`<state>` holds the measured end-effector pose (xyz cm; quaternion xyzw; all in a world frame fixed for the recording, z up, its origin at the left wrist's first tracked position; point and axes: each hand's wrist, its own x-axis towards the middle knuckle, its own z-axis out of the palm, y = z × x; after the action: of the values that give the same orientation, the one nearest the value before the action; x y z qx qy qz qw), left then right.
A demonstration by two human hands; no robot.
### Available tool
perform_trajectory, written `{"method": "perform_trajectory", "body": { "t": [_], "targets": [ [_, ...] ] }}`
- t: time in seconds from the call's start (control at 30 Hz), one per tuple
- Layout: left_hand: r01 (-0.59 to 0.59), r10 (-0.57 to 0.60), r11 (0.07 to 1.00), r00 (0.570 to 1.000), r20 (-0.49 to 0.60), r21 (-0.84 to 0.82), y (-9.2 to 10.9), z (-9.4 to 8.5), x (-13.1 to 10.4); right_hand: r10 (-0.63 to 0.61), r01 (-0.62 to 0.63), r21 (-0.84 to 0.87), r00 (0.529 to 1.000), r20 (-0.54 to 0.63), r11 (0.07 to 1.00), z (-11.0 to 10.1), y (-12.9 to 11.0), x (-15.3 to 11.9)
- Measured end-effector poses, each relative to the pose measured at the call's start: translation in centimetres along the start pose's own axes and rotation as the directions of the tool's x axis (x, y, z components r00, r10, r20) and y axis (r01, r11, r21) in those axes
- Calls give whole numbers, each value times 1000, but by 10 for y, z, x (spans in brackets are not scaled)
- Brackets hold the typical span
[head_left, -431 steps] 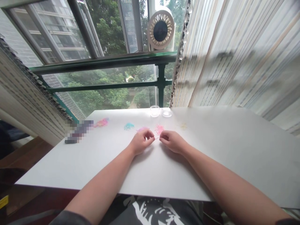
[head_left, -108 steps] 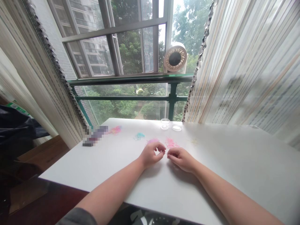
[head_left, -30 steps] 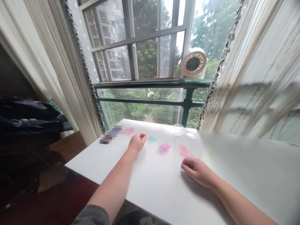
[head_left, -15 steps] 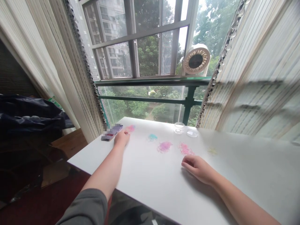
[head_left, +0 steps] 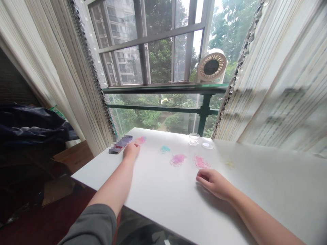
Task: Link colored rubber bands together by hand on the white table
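Note:
My left hand (head_left: 131, 150) rests on the white table (head_left: 158, 190) with its fingers curled in, and nothing shows in them. It lies just right of a phone (head_left: 121, 144) and close to a pink, orange and violet pile of thin strands or small loops (head_left: 140, 140). My right hand (head_left: 213, 180) lies on its side, loosely closed, with no object visible in its hollow. Just beyond it is a pink pile (head_left: 201, 162). Between the hands are a purple pile (head_left: 178, 160) and a turquoise pile (head_left: 165, 149). A faint yellow pile (head_left: 230, 164) lies farther right.
Clear round dishes (head_left: 193, 141) and a clear round lid or dish (head_left: 207, 145) stand at the table's back edge. A white fan (head_left: 212, 66) is by the window above a green railing (head_left: 163, 90). Curtains (head_left: 276, 85) hang on both sides; a cardboard box (head_left: 74, 156) is at left.
The whole view has shifted very slightly to the left. Both hands and the piles stay in the same places on the table.

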<state>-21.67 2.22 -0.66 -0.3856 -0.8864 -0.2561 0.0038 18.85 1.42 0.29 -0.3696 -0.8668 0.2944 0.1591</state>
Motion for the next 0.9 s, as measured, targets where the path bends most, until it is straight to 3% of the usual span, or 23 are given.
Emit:
{"method": "perform_trajectory", "body": {
  "t": [0.47, 0.7, 0.9],
  "targets": [
    [-33, 33, 999, 997, 65, -2, 1, -8, -2, 21, -21, 34, 1000, -6, 999, -2, -4, -1],
    [-19, 14, 999, 995, 100, 47, 1, -1, 4, 15, -15, 33, 1000, -9, 999, -2, -4, 0],
    [-194, 196, 981, 970, 145, -27, 18, -2, -17, -4, 5, 39, 1000, -16, 999, -1, -5, 0]
  ]
}}
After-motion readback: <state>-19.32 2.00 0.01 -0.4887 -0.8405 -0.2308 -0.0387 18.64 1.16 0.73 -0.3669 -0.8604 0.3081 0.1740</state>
